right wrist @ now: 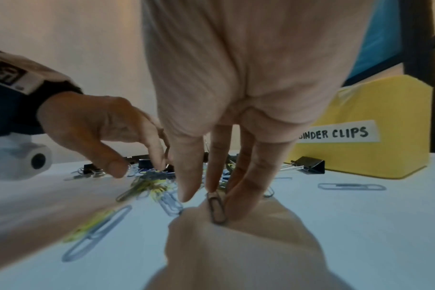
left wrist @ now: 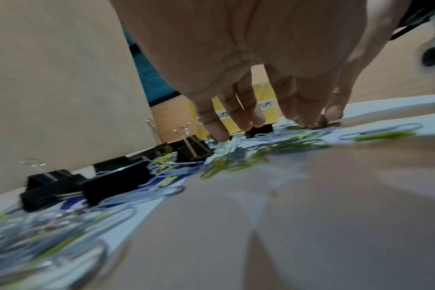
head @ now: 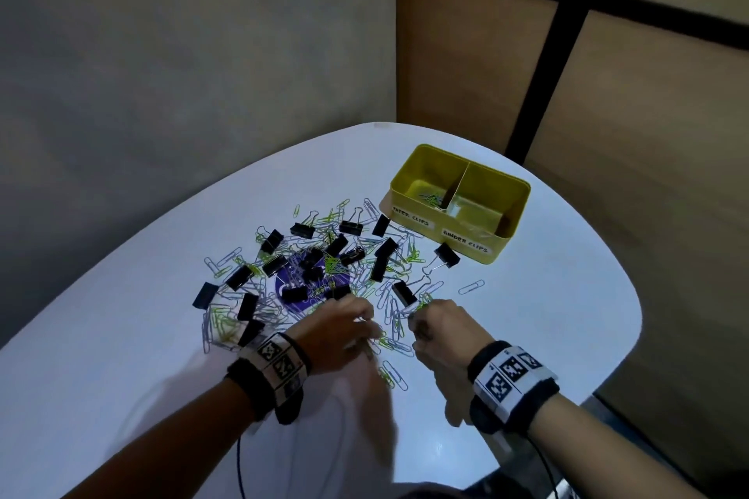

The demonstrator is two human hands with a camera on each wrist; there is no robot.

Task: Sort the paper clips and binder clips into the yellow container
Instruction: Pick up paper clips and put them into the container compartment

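Yellow tin waits as two hands work the clip pile

White tabletop (head: pixel 121 397) fills the head view, a scatter of silver and green paper clips (head: pixel 389 308) and black binder clips (head: pixel 275 265) spread across its middle over a purple disc (head: pixel 283 282). The yellow container (head: pixel 460 203) stands at about two o'clock from the pile, just beside its outer edge, split into two compartments. A few paper clips lie in the left one, labelled for paper clips; what the right one holds is hard to make out. One binder clip (head: pixel 446 255) sits just in front of the tin, and a lone paper clip (head: pixel 472 286) lies apart at three o'clock.

Both hands reach into the pile's six o'clock edge. From above, the left hand (head: pixel 344 330) and right hand (head: pixel 435 336) show only their backs, fingers hidden.

The right wrist camera shows more: the right hand's fingertips (right wrist: pixel 212 188) pinch a silver paper clip (right wrist: pixel 216 209) standing on end on the table, its reflection below. It also catches the left hand (right wrist: pixel 107 125) side-on, thumb and fingers bent down onto the clips; whether they grip one cannot be told. The tin's "BINDER CLIPS" label (right wrist: pixel 340 133) reads clearly here.

The left wrist view is blurred; fingers (left wrist: pixel 236 109) hang down, tips touching the pile, the tin mostly hidden behind them.
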